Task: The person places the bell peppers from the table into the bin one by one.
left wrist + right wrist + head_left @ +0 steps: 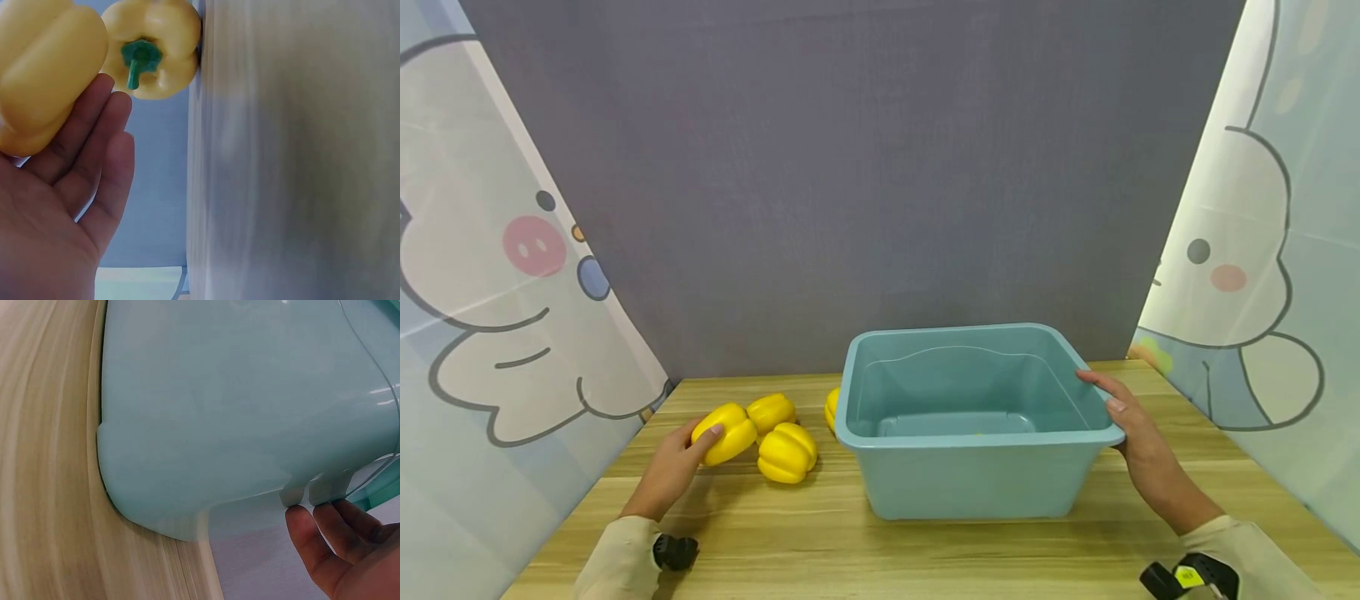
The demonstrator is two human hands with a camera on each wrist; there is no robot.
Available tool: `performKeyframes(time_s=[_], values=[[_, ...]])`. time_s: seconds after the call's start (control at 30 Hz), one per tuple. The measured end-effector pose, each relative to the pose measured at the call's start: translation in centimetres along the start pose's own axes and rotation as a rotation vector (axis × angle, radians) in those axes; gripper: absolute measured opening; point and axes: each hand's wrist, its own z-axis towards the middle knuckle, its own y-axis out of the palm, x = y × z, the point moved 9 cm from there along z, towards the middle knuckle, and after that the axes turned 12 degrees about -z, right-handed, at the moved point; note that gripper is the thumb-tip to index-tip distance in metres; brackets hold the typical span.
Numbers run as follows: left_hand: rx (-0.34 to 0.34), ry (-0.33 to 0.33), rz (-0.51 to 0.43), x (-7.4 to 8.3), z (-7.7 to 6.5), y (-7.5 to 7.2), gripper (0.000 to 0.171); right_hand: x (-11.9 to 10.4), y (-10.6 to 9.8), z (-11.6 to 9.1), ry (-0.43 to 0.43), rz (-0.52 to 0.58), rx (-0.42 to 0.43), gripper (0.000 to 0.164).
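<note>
My left hand (668, 471) grips a yellow bell pepper (727, 433) at the left of the table, thumb on its near side. Close beside it lie two more yellow peppers, one behind (772, 411) and one nearer (787, 453). A green stem shows on a neighbouring pepper (172, 69) in the left wrist view. The light blue plastic basin (970, 482) stands upright right of centre. Its right rim is held by my right hand (1142, 446), thumb over the top edge; fingertips (301, 519) touch the outer wall in the right wrist view.
Another yellow pepper (831, 410) is partly hidden behind the basin's left side. A small yellow speck shows low inside the basin, too little to identify. The wooden table (820, 550) ends at a grey backdrop (880, 183), with cartoon-printed curtains (467, 483) on both sides.
</note>
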Motion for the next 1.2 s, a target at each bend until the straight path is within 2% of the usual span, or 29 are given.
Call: performKeyframes(time_s=[0.23, 0.47, 0.8, 1.03, 1.2], values=[[0.012, -0.015, -0.051, 0.7, 0.0, -0.1, 0.059, -0.2, 0.0, -0.1, 0.002, -0.009, -0.006, 0.050], [0.055, 0.030, -0.081, 2.4, 0.0, -0.3, 0.051, -0.2, -0.1, 0.0, 0.015, -0.021, -0.015, 0.051], [0.018, 0.061, -0.094, 2.9, 0.2, 0.3, 0.045, 0.0, -0.1, 0.0, 0.008, -0.010, -0.005, 0.050], [0.009, 0.104, -0.066, 3.5, 0.4, 0.8, 0.049, -0.2, -0.1, 0.0, 0.011, -0.012, -0.015, 0.051], [-0.017, 0.102, -0.073, 4.1, 0.5, 1.2, 0.055, -0.4, 0.0, -0.1, 0.005, -0.008, -0.013, 0.051]])
